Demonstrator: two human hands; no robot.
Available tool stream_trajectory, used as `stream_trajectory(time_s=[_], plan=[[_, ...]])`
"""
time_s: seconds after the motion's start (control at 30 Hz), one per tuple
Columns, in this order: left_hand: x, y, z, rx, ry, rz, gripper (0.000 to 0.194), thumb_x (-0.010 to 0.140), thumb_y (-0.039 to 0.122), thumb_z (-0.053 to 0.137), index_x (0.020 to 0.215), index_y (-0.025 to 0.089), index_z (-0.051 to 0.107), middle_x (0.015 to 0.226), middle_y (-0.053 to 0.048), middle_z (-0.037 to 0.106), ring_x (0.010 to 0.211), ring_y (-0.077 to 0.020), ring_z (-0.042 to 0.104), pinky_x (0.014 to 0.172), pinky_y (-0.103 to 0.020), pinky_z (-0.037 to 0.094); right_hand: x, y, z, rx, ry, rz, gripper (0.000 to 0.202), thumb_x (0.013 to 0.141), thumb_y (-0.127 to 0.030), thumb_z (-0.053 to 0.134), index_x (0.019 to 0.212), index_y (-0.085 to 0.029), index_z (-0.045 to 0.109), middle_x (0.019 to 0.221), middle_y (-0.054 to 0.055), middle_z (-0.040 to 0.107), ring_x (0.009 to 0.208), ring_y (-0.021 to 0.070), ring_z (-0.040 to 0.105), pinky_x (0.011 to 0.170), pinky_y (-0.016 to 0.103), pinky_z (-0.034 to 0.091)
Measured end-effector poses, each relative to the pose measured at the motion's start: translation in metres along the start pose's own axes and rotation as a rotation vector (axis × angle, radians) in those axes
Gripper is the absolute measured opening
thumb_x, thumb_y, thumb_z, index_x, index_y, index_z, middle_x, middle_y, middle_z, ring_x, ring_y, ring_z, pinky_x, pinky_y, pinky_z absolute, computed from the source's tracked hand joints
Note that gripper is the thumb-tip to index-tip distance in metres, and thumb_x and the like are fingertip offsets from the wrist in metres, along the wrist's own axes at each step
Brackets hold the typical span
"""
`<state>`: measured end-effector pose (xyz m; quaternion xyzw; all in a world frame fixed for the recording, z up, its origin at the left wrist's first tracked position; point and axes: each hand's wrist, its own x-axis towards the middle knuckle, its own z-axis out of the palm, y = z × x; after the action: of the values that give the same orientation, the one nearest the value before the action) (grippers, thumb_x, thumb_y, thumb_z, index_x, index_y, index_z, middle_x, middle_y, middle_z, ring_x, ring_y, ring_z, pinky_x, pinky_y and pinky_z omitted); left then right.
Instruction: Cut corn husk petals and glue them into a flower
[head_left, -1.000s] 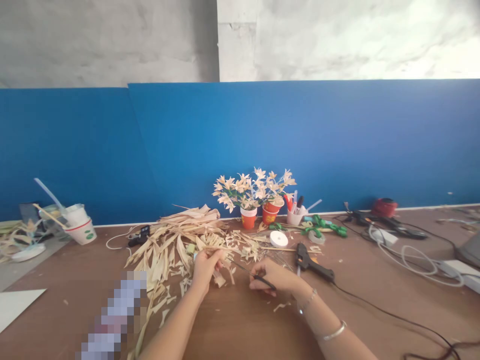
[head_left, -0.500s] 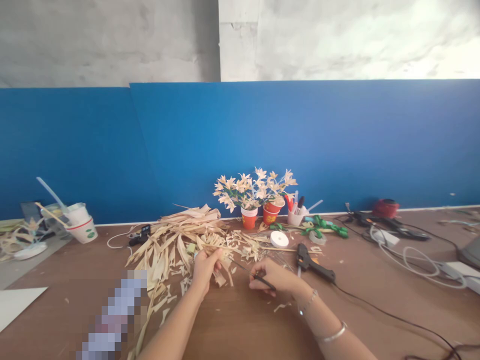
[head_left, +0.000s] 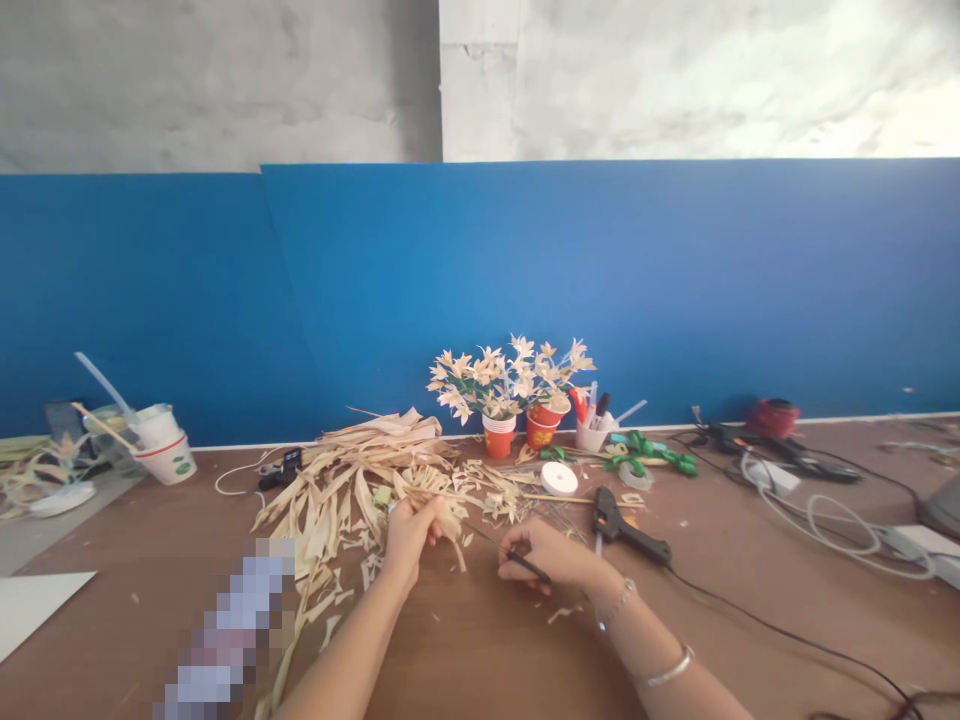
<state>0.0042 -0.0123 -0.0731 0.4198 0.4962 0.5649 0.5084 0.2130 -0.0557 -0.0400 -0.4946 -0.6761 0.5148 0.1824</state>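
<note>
My left hand (head_left: 409,535) is closed in a pinch on a pale dried husk strip (head_left: 450,525), in front of the husk pile (head_left: 367,470). My right hand (head_left: 536,550) is closed round a slim dark tool (head_left: 531,567). Its thin shaft points left toward the husk at my left fingertips; whether it is scissors or tweezers I cannot tell. Small husk scraps (head_left: 330,605) lie about the left forearm. Beyond the hands, husk flowers (head_left: 487,375) stand in red paper cups (head_left: 498,440). A black glue gun (head_left: 626,530) lies just right of my right hand.
A white tape roll (head_left: 559,478), green tape pieces (head_left: 637,450) and a cup of pens (head_left: 591,435) sit behind the hands. The glue gun's cord (head_left: 780,615) runs to the right. White cables (head_left: 832,525) lie at right; stacked cups (head_left: 166,460) stand at left.
A pale husk piece that hung below my left fingers no longer shows there. Both hands stay in nearly the same place, with the tool still in the right.
</note>
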Motion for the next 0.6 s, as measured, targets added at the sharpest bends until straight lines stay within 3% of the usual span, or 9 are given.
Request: stream_trajectory(time_s=[0.3,0.6], plan=[[-0.0078,0.0043,0.0032,0.027,-0.162,-0.081,0.029,0.058,0.038,0.074,0.062,0.015,0.056,0.039,0.006,0.049,0.032,-0.0057,0.042,0.032,-0.015,0.026,0.0015,0.0035,-0.0011,0.006,-0.038,-0.028,0.015,0.067,-0.029,0.065,0.070,-0.014,0.062,0.043,-0.007,0.049,0.034,0.0051,0.041,0.034,0.014,0.029],[-0.0054,0.0024,0.0008,0.010,-0.146,-0.102,0.033,0.058,0.041,0.074,0.065,0.015,0.055,0.042,0.007,0.051,0.032,-0.0043,0.041,0.032,-0.014,0.024,-0.0017,0.0015,-0.0032,0.030,-0.090,-0.016,0.018,0.068,-0.032,0.066,0.071,-0.014,0.061,0.044,-0.007,0.049,0.034,0.0041,0.041,0.033,0.013,0.028]])
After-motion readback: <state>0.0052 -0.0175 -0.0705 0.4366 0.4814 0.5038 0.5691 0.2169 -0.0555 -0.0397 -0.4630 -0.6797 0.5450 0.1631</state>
